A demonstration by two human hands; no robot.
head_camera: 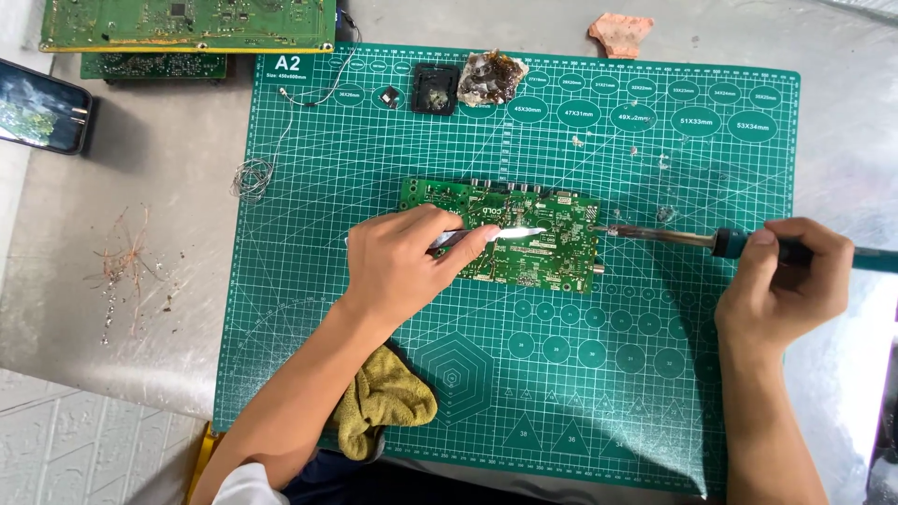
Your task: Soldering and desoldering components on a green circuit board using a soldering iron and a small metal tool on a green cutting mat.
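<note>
A green circuit board (552, 245) lies in the middle of a green cutting mat (309, 309). My left hand (404, 262) grips metal tweezers (505, 233), whose tips rest over the board's centre. My right hand (786, 281) holds a soldering iron (669, 237) by its teal handle. The iron's tip touches the board's right edge.
Two more green circuit boards (187, 23) lie at the back left, a phone (42, 105) at the far left. A solder wire coil (253, 176), a black tip-cleaner holder (436, 89), a brownish lump (493, 77), an orange sponge (621, 33) and a yellow cloth (383, 397) lie around.
</note>
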